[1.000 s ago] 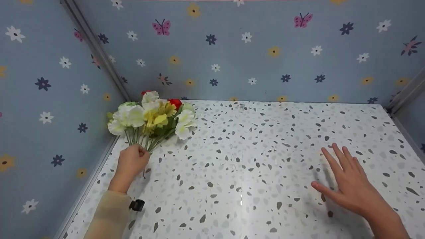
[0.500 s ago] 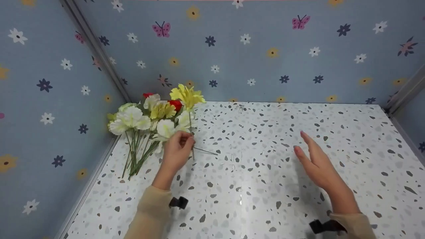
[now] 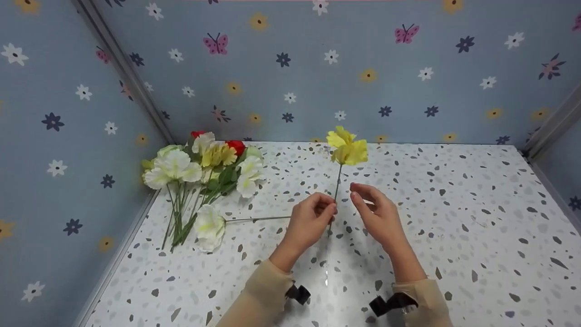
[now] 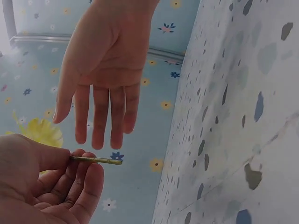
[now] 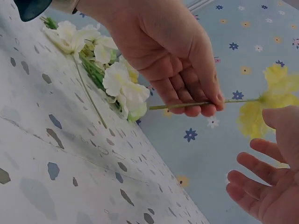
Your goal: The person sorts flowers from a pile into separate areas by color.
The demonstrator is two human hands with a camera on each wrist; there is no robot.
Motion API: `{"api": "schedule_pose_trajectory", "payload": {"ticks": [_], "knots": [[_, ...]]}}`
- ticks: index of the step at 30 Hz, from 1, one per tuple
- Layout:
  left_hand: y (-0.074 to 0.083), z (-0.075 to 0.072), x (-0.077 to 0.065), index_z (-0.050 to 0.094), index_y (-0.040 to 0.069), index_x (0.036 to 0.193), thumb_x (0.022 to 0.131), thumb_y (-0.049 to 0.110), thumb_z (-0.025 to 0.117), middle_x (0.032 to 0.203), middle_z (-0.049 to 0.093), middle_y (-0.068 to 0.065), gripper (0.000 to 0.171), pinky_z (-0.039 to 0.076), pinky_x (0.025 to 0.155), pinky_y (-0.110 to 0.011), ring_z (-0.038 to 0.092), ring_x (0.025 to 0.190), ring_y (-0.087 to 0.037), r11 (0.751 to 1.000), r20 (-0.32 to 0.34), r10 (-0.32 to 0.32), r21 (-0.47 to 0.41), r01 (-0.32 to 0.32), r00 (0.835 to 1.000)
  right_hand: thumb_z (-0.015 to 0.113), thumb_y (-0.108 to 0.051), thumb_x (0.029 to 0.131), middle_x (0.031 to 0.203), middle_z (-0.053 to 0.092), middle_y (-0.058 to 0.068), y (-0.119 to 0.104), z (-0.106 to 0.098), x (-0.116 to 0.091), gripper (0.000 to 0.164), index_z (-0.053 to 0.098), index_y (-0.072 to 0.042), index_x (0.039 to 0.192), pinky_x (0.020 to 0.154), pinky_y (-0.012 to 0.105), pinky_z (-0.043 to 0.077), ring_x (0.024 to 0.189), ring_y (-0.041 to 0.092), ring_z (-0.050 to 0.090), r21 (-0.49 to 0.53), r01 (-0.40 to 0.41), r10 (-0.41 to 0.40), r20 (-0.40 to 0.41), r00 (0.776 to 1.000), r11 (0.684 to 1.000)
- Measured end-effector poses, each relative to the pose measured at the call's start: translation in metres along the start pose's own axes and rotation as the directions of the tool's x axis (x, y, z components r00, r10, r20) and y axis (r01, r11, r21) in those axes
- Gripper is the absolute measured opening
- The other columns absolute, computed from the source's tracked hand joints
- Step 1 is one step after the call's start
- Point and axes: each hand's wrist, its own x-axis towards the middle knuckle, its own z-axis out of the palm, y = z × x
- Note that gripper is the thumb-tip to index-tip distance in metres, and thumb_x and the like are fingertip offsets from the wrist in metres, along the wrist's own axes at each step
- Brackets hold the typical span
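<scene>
Between thumb and fingertips, my left hand (image 3: 311,220) pinches the thin stem of a yellow artificial flower (image 3: 347,147), held upright above the table with its bloom at the top. My right hand (image 3: 380,218) is just to the right of that stem, its fingers relaxed and apart from it; the right wrist view shows nothing in its grasp. A single white flower (image 3: 210,228) lies on the table at the left, its stem pointing right and passing behind my left hand. In the left wrist view the cut lower end of the yellow flower's stem (image 4: 105,161) sticks out past my fingers.
A bunch of white, yellow and red artificial flowers (image 3: 174,168) with green stems lies at the table's back left corner. The speckled white table (image 3: 454,254) meets blue patterned wall panels (image 3: 317,81) at the back and on both sides.
My left hand has left the bunch and carried the yellow flower right to the middle. A white flower now lies separately on the table. My right hand has moved left toward the stem.
</scene>
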Motion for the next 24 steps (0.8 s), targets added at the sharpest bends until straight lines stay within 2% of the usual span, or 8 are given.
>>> {"api": "schedule_pose_trajectory", "payload": {"ticks": [4,9,12,17,21,24], "knots": [[-0.003,0.009,-0.004,0.069,0.010,0.100,0.098,0.013,0.067,0.084,0.069,0.003,0.004,0.058,0.065,-0.027,0.066,0.071,-0.009,1.000,0.040,0.012,0.025,-0.013,0.999,0.064,-0.047,0.098,0.121,0.070,-0.005,0.000,0.005,0.000,0.041,0.070,-0.016,0.123,0.098,0.038,0.053,0.115,0.011,0.063,0.019,0.026,-0.025,-0.008,1.000,0.999],[-0.006,0.015,-0.006,0.069,0.012,0.100,0.098,0.014,0.067,0.084,0.069,0.005,0.004,0.057,0.065,-0.026,0.066,0.072,-0.009,0.999,0.078,0.021,0.042,-0.024,0.997,0.071,-0.029,0.096,0.113,0.072,0.001,-0.001,0.009,0.000,0.025,0.074,-0.010,0.112,0.095,0.037,0.054,0.109,0.015,0.065,0.050,0.072,-0.071,-0.031,0.997,0.996],[-0.007,0.016,-0.007,0.070,0.012,0.098,0.097,0.015,0.067,0.084,0.069,0.004,0.005,0.057,0.065,-0.025,0.066,0.072,-0.010,0.998,0.112,0.004,0.054,-0.010,0.994,0.071,-0.024,0.096,0.111,0.073,0.003,-0.003,0.007,0.000,0.021,0.073,-0.008,0.110,0.093,0.033,0.054,0.104,0.015,0.066,0.062,0.067,-0.063,-0.056,0.996,0.996],[-0.010,0.016,-0.007,0.072,0.010,0.095,0.094,0.011,0.069,0.086,0.073,0.000,0.004,0.057,0.067,-0.024,0.067,0.073,-0.007,0.997,0.198,-0.023,0.071,0.009,0.980,0.070,-0.027,0.097,0.106,0.073,0.006,-0.003,0.000,0.001,0.023,0.072,-0.010,0.112,0.086,0.026,0.055,0.098,0.017,0.068,0.127,0.034,-0.024,-0.080,0.996,0.991],[-0.012,0.017,-0.006,0.073,0.006,0.097,0.093,0.008,0.069,0.086,0.074,0.000,0.006,0.057,0.070,-0.024,0.068,0.075,-0.007,0.998,0.228,-0.013,0.064,-0.001,0.974,0.069,-0.026,0.098,0.101,0.072,0.014,-0.001,-0.003,0.002,0.023,0.071,-0.008,0.113,0.080,0.032,0.059,0.091,0.025,0.070,0.225,0.022,-0.011,-0.049,0.999,0.974],[-0.013,0.018,-0.006,0.073,0.003,0.098,0.093,0.008,0.070,0.086,0.074,0.000,0.008,0.058,0.068,-0.024,0.068,0.075,-0.007,0.998,0.230,-0.020,0.059,0.007,0.973,0.070,-0.025,0.097,0.101,0.070,0.014,0.000,-0.003,0.001,0.024,0.071,-0.009,0.115,0.078,0.036,0.060,0.088,0.028,0.071,0.263,0.001,0.005,-0.022,1.000,0.965]]}}
